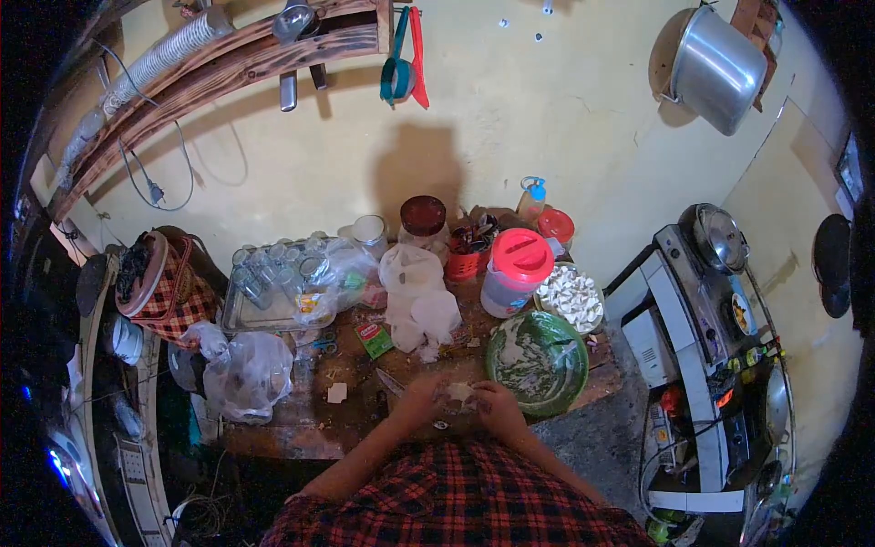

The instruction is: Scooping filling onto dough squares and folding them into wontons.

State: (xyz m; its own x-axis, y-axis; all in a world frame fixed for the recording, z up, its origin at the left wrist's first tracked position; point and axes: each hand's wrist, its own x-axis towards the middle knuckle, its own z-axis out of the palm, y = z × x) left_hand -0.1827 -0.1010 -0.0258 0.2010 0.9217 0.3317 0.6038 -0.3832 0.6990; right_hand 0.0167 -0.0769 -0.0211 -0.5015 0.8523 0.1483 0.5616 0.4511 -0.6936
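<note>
Near the front edge of the wooden table (294, 431), my left hand (424, 402) and my right hand (493, 407) hold a small, pale, flat piece (459, 392), probably dough, between their fingers. Just right of my hands stands a green basin (580, 369) with white, floury residue on its inner surface. A plate behind the basin bears many small white folded pieces (571, 297). The blade of a knife (389, 381) shows left of my left hand. Farther left, a small white square piece (336, 392) lies on the wood.
Behind my hands are white plastic bags (410, 273), a green packet (372, 340) and a pitcher with a red lid (517, 273). A metal tray (239, 318) holds several glasses at the back left. A clear plastic bag (249, 376) sits left; a gas stove (690, 294) stands right.
</note>
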